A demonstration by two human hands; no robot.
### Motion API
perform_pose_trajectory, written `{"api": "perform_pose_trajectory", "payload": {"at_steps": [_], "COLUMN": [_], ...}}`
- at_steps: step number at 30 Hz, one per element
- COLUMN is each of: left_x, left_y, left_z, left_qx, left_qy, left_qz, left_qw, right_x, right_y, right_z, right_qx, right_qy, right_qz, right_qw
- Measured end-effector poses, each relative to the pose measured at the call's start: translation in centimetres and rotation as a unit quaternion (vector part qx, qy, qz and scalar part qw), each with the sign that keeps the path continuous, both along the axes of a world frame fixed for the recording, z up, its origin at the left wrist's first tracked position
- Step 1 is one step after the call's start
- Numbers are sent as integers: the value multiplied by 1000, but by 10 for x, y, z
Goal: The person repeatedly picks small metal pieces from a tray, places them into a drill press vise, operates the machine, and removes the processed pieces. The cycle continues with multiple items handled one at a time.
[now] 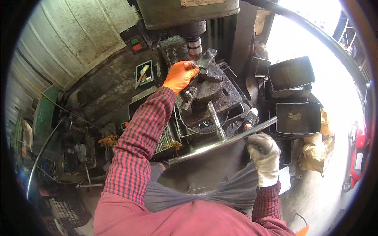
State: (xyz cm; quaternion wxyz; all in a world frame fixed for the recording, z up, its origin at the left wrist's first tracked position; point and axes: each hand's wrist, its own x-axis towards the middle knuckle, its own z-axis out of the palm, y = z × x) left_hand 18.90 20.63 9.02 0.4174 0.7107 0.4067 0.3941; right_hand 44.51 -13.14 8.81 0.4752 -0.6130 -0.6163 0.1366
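Note:
My left hand, in an orange glove, reaches to the drill press fixture. Its fingers are closed in a pinch at a small dark spot below the drill chuck; what they hold is hidden. Beside the fingertips sits a dark, grimy clamp block on the round fixture. A metal rod slopes from the fixture to a long shiny bar crossing in front of me. My right hand, in a pale, dirty work glove, is close to the bar's right part, fingers curled; their contents cannot be made out.
Left of the fixture, a small tray holds a brush, and a bin holds metal pins. Stacked black bins and a brown paper sack stand at the right. A switch box is on the back left.

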Motion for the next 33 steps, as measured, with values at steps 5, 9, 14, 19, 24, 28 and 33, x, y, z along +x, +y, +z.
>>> {"api": "perform_pose_trajectory", "payload": {"at_steps": [5, 9, 14, 19, 24, 28, 33], "left_x": [-2, 1, 2, 2, 1, 0, -1], "left_y": [8, 4, -1, 3, 4, 0, 3], "left_z": [6, 10, 18, 15, 11, 13, 15], "left_qx": [-38, 25, 13, 26, 20, 26, 18], "left_qy": [62, 138, 140, 157, 117, 141, 135], "left_qz": [-14, 15, 28, 25, 10, 6, 5], "left_qw": [997, 990, 990, 987, 993, 990, 991], "right_x": [13, -19, -132, -95, -27, -91, -149], "right_y": [16, 48, 33, 33, 48, 42, 31], "right_z": [-20, -80, -78, 38, -1, -86, -17], "right_qx": [-23, -175, -396, -65, 0, -178, -201], "right_qy": [-254, -42, 234, 123, -405, 221, 691], "right_qz": [-54, -59, 223, 376, 132, 29, 364], "right_qw": [966, 982, 859, 916, 905, 959, 592]}}
